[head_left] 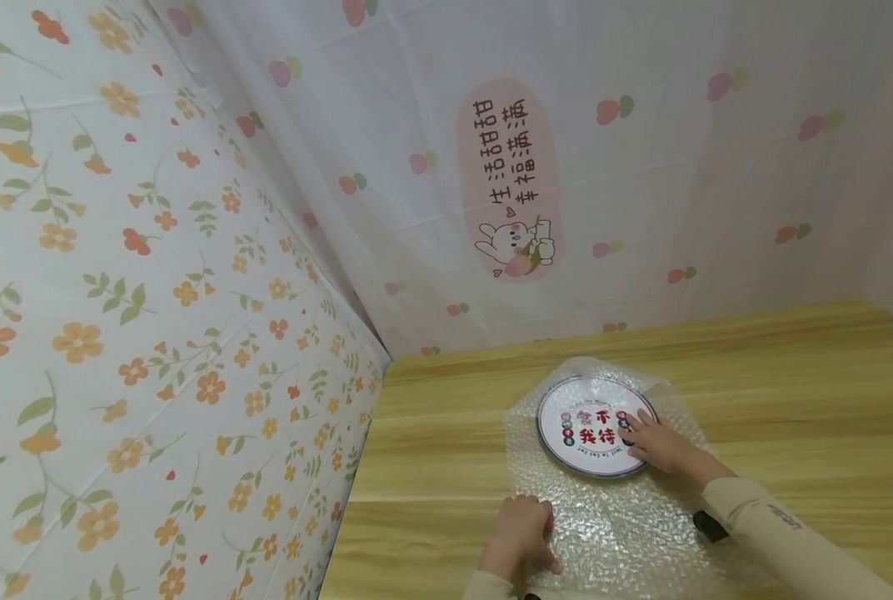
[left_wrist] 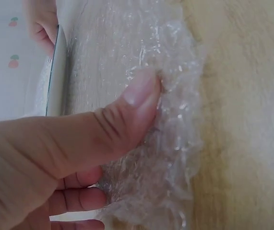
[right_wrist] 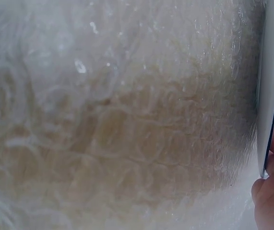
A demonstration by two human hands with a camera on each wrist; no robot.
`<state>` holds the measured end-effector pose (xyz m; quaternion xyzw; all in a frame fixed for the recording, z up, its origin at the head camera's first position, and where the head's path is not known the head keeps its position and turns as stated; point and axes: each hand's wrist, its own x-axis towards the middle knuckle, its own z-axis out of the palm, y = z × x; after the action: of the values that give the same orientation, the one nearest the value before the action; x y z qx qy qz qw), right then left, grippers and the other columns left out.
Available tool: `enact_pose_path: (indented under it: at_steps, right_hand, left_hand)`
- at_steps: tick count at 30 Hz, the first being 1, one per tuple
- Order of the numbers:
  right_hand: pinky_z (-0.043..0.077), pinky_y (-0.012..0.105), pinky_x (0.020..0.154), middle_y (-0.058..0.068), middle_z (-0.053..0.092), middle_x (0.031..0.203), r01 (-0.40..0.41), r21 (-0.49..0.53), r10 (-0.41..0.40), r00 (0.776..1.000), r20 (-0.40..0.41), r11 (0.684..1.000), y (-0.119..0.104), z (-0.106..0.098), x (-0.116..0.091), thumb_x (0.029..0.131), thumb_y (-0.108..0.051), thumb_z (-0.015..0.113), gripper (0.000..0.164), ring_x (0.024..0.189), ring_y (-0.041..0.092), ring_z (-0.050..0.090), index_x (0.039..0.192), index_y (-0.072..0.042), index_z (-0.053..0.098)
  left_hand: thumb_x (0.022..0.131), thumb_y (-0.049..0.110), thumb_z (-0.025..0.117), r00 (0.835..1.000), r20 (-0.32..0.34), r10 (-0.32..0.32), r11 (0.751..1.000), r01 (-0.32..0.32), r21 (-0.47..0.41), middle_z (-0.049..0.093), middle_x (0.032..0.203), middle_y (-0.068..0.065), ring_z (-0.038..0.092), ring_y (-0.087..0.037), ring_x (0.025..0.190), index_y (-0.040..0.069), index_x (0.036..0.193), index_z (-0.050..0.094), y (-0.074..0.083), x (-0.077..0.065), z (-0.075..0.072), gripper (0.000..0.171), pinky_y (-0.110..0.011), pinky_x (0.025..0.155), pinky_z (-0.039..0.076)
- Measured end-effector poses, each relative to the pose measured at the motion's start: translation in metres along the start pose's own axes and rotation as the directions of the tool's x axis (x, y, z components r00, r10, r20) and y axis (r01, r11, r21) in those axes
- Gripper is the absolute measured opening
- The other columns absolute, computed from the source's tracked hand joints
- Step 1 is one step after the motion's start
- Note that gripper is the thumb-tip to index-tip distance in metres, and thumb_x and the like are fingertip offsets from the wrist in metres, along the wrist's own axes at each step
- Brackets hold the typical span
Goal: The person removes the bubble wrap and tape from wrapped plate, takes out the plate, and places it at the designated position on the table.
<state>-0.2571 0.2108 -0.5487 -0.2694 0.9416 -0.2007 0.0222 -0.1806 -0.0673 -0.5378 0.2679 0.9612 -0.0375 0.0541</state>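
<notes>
A round white plate [head_left: 595, 427] with a dark blue rim and red Chinese characters lies face up on a sheet of clear bubble wrap [head_left: 604, 525]. My right hand [head_left: 660, 446] rests on the plate's right side, its fingers spread over the printed face. In the right wrist view, the fingertips press at the plate's rim. Down at the sheet's near left part, my left hand [head_left: 520, 529] pinches the bubble wrap. Its thumb [left_wrist: 139, 98] lies over the film in the left wrist view, with the other fingers curled beneath.
The wrap is spread over a wood-grain table [head_left: 431, 450]. A floral cloth [head_left: 154, 333] hangs along the left side, and a pale curtain [head_left: 641, 192] with a rabbit print stands behind the table's back edge. A black wrist device [head_left: 710, 527] shows under the right sleeve.
</notes>
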Motion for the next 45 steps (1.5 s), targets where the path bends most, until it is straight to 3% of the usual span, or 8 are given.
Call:
enact_pose_path:
  at_steps: [5,8,16,19,25,30,37,45]
  right_hand:
    - [0.018,0.066,0.089,0.037,0.038,0.123,0.010,-0.009,-0.010,1.000,-0.008,1.000,0.002,0.001,0.000,0.086,-0.015,0.054,0.037,0.115,0.057,0.024,0.115,0.009,0.054]
    - [0.019,0.067,0.089,0.037,0.039,0.123,0.015,-0.013,-0.016,1.000,-0.010,1.000,0.004,0.002,0.001,0.086,-0.017,0.054,0.038,0.115,0.057,0.024,0.115,0.008,0.055]
    - [0.017,0.066,0.090,0.036,0.038,0.125,0.017,-0.015,-0.017,1.000,-0.017,1.000,0.003,0.004,0.002,0.087,-0.014,0.054,0.037,0.117,0.056,0.024,0.116,0.008,0.054]
    - [0.018,0.066,0.090,0.036,0.038,0.125,0.020,-0.024,-0.021,1.000,-0.021,1.000,0.002,0.003,0.003,0.087,-0.015,0.053,0.037,0.116,0.056,0.024,0.116,0.008,0.054]
    - [0.018,0.066,0.090,0.036,0.039,0.124,0.028,-0.023,-0.028,0.999,-0.019,0.999,0.001,0.004,0.002,0.087,-0.016,0.053,0.037,0.116,0.056,0.024,0.116,0.008,0.055]
    - [0.018,0.066,0.090,0.037,0.038,0.124,0.024,-0.019,-0.024,0.999,-0.026,1.000,0.001,0.004,0.002,0.087,-0.015,0.053,0.037,0.116,0.057,0.024,0.115,0.008,0.055]
    - [0.018,0.066,0.090,0.037,0.038,0.123,0.025,-0.023,-0.026,0.999,-0.031,0.999,0.003,0.005,0.001,0.086,-0.013,0.053,0.036,0.115,0.057,0.024,0.115,0.009,0.054]
    - [0.020,0.066,0.089,0.037,0.039,0.122,0.026,-0.019,-0.026,0.999,-0.031,0.999,0.006,0.004,0.000,0.086,-0.015,0.054,0.037,0.114,0.057,0.025,0.114,0.009,0.055]
  left_hand:
    - [0.041,0.052,0.080,0.999,-0.030,0.018,0.999,-0.017,0.029,0.042,0.062,0.011,0.041,-0.006,0.061,0.025,0.063,0.050,-0.001,-0.001,0.002,0.046,-0.023,0.057,0.032]
    - [0.042,0.052,0.081,1.000,-0.011,0.014,1.000,-0.014,0.014,0.042,0.062,0.011,0.041,-0.006,0.061,0.024,0.063,0.051,-0.001,-0.001,0.000,0.046,-0.023,0.057,0.033]
    - [0.048,0.039,0.084,0.994,0.106,-0.022,0.980,0.042,-0.195,0.043,0.060,0.011,0.041,-0.006,0.056,0.020,0.063,0.055,-0.003,-0.001,-0.014,0.038,-0.019,0.055,0.034]
    - [0.053,0.034,0.083,0.992,0.126,-0.019,0.971,0.049,-0.234,0.045,0.060,0.011,0.042,-0.006,0.056,0.019,0.064,0.057,-0.004,-0.001,-0.020,0.033,-0.018,0.053,0.035]
    - [0.067,0.028,0.077,0.995,0.095,0.009,0.955,0.019,-0.295,0.050,0.062,0.011,0.046,-0.004,0.058,0.015,0.068,0.059,-0.005,0.002,-0.031,0.022,-0.018,0.053,0.037]
    - [0.072,0.029,0.072,0.997,-0.034,0.062,0.970,-0.068,-0.233,0.053,0.063,0.012,0.049,-0.003,0.060,0.015,0.071,0.062,-0.004,0.011,-0.034,0.018,-0.017,0.054,0.037]
    - [0.071,0.024,0.070,0.980,-0.149,0.128,0.989,-0.137,-0.053,0.057,0.067,0.008,0.052,-0.006,0.063,0.014,0.074,0.064,-0.002,0.025,-0.033,0.012,-0.018,0.055,0.038]
    - [0.073,0.021,0.065,0.934,-0.266,0.240,0.962,-0.193,0.190,0.053,0.068,0.005,0.052,-0.009,0.062,0.015,0.073,0.058,0.002,0.042,-0.036,0.009,-0.020,0.054,0.040]
